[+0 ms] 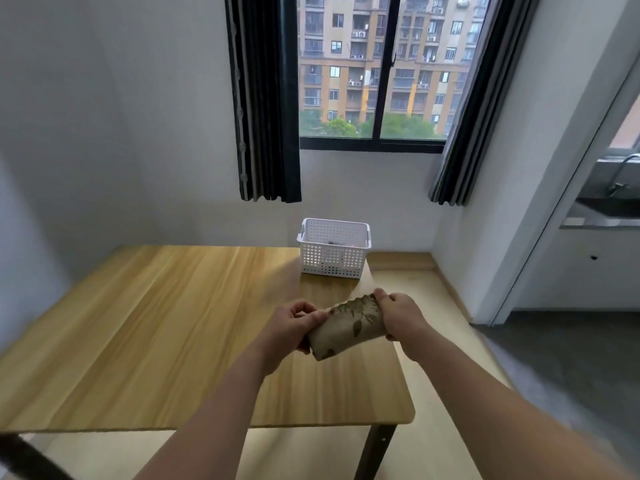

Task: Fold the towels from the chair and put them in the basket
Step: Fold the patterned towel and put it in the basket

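The left hand [291, 327] curls its fingers and thumb around the near-left end of a folded towel [348, 327], pinching it. The right hand [401, 315] grips the far-right end, fingers bent over the scalloped edge. The towel is tan with a dark leaf pattern and bears no readable writing. It is held between both hands above the right part of the wooden table [156, 323]. The white perforated basket [332, 251] stands farther back on the table, apart from the hands, with something dark inside.
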`<action>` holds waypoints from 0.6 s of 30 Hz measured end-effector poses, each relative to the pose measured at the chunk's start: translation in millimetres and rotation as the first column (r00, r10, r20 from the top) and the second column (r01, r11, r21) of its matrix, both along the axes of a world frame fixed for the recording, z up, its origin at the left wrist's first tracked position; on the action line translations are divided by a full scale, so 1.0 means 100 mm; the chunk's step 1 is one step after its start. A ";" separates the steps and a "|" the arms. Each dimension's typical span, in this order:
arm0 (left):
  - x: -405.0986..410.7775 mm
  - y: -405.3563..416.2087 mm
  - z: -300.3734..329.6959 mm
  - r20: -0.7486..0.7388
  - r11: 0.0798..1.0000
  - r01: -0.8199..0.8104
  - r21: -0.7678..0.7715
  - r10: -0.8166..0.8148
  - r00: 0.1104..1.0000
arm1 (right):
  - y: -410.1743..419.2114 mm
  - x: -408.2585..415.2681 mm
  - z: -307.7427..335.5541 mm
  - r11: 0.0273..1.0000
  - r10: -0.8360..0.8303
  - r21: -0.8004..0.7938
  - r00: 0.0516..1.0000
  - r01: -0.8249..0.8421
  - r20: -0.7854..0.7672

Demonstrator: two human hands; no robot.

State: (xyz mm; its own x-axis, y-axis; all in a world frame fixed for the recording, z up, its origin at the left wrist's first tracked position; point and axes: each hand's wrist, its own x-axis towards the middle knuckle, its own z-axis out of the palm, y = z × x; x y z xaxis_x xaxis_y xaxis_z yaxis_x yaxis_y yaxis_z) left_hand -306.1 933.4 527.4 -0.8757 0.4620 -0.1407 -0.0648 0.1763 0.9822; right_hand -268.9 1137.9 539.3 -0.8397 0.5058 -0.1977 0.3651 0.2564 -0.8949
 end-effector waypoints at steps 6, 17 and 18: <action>-0.61 1.13 -0.12 0.006 0.996 -0.082 -0.042 0.082 0.997 | 1.17 -0.80 -0.15 0.993 0.121 -0.021 0.993 -0.120 0.019; -1.73 2.54 -0.21 0.087 0.927 -0.366 -0.075 0.372 0.924 | 2.56 -2.63 -0.16 0.884 0.448 0.073 0.881 -0.462 0.150; -1.87 2.58 -0.23 0.089 0.922 -0.379 -0.075 0.385 0.919 | 2.57 -2.81 -0.16 0.866 0.473 0.106 0.869 -0.489 0.143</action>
State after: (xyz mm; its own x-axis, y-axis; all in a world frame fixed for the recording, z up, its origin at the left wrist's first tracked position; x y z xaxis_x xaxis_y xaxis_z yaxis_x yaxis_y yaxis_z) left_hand -493.4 1191.5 503.9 -0.9640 0.0845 -0.2522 -0.2352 0.1719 0.9566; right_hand -550.4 1395.1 523.5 -0.9626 0.0728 -0.2608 0.2579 0.5397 -0.8014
